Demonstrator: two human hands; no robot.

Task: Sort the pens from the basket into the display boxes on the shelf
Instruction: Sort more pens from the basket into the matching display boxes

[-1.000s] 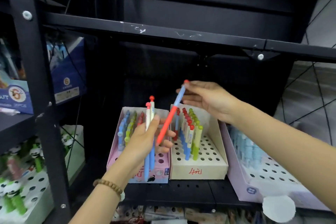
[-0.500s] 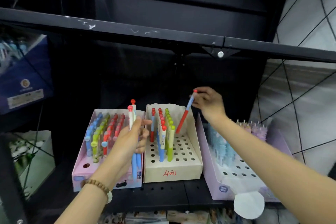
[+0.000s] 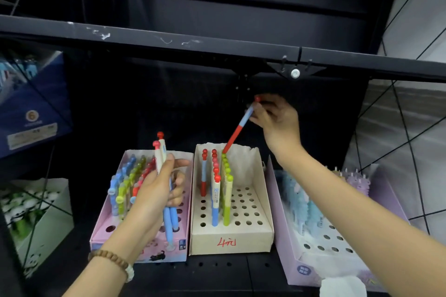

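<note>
Here, the fingers of my right hand pinch the upper, blue end of a red and blue pen. The pen is tilted, and its red tip is at the back of the beige box, just behind the row of green pens. The fingers of my left hand are curled around two white and blue pens, held upright over the pink box. The beige box stands between the pink box and a lilac box, all three on the black shelf.
</note>
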